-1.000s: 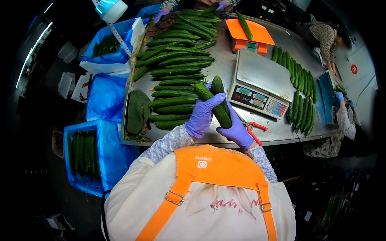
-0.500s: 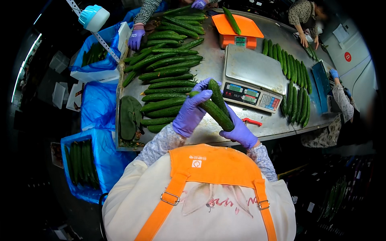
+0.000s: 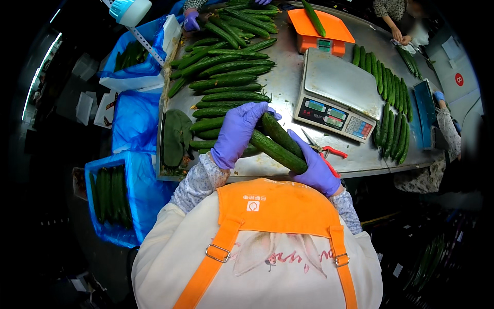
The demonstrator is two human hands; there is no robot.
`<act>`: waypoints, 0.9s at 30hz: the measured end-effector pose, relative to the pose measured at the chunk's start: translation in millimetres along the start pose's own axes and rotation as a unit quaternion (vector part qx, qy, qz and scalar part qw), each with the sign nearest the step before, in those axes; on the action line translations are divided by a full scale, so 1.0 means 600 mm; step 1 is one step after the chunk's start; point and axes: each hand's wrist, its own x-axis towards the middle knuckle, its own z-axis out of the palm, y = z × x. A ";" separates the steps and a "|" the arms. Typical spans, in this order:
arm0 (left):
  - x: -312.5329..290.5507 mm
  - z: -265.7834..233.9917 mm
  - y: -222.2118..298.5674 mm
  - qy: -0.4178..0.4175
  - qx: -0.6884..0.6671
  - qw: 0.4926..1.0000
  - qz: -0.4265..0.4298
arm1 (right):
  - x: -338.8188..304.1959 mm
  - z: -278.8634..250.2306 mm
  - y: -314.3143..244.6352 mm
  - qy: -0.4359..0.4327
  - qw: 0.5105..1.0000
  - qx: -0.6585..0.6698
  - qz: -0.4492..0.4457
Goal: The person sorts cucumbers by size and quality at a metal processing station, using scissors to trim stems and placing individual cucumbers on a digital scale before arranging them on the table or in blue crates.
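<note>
Two dark green cucumbers lie side by side in my gloved hands, over the near edge of the metal table: a near cucumber (image 3: 279,153) and a far cucumber (image 3: 282,133). My left hand (image 3: 237,131), in a purple glove, is closed around their upper left ends, its fingers partly hidden behind them. At the lower right ends, my right hand (image 3: 317,169) grips both from the side. Snips with red handles (image 3: 335,152) rest on the table just beyond my right hand. A long row of cucumbers (image 3: 231,82) spreads out left of my hands.
A grey digital scale (image 3: 339,85) and an orange scale (image 3: 320,31) bearing one cucumber stand ahead. Sorted cucumbers (image 3: 393,123) line the right. Blue-lined boxes (image 3: 136,201) sit at left, near a dark green cloth (image 3: 176,136). Co-workers' hands (image 3: 191,20) (image 3: 401,36) are across the table.
My left hand has turned, its back now more upward over the cucumber ends. The view has shifted, uncovering more of the snips. The co-worker's gloved hand at far left has moved farther away.
</note>
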 end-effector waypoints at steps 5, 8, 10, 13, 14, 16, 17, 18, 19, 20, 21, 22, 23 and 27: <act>-0.008 -0.012 -0.006 -0.001 -0.035 0.999 -0.020 | 0.003 0.006 0.011 -0.018 0.999 0.031 0.000; -0.015 -0.005 -0.004 0.010 0.058 0.998 -0.017 | 0.004 0.009 0.018 -0.011 1.000 0.021 -0.009; -0.018 -0.006 -0.007 0.021 0.111 0.994 -0.008 | 0.004 0.009 0.014 -0.003 0.999 -0.034 -0.012; -0.017 -0.025 -0.025 0.035 0.139 0.990 0.014 | 0.003 0.014 0.001 0.008 0.995 -0.096 -0.010; -0.013 -0.038 -0.032 0.037 0.151 0.987 0.027 | 0.004 0.016 -0.002 0.003 0.994 -0.105 -0.005; -0.007 -0.054 -0.040 0.027 0.166 0.985 0.033 | 0.004 0.019 0.003 -0.010 0.996 -0.088 0.011; -0.009 -0.054 -0.043 0.029 0.133 0.991 0.011 | 0.005 0.020 0.011 -0.017 0.998 -0.067 0.014; -0.011 -0.050 -0.043 0.032 0.101 0.994 -0.011 | 0.005 0.023 0.021 -0.024 0.999 -0.046 0.016; -0.012 -0.050 -0.041 0.035 0.067 0.997 -0.031 | 0.007 0.024 0.025 -0.031 0.999 -0.026 0.018; -0.013 -0.053 -0.042 0.032 0.055 0.997 -0.049 | 0.007 0.025 0.026 -0.041 0.999 -0.009 0.034; -0.015 -0.057 -0.044 0.030 0.041 0.997 -0.055 | 0.008 0.025 0.026 -0.044 0.998 -0.007 0.037; -0.017 -0.061 -0.046 0.027 0.028 0.997 -0.060 | 0.008 0.025 0.026 -0.048 0.998 -0.007 0.039; -0.018 -0.064 -0.047 0.024 0.015 0.997 -0.066 | 0.009 0.025 0.026 -0.051 0.998 -0.006 0.041; -0.022 -0.064 -0.043 -0.005 0.136 0.989 -0.053 | 0.014 0.031 0.025 -0.012 0.988 -0.153 -0.001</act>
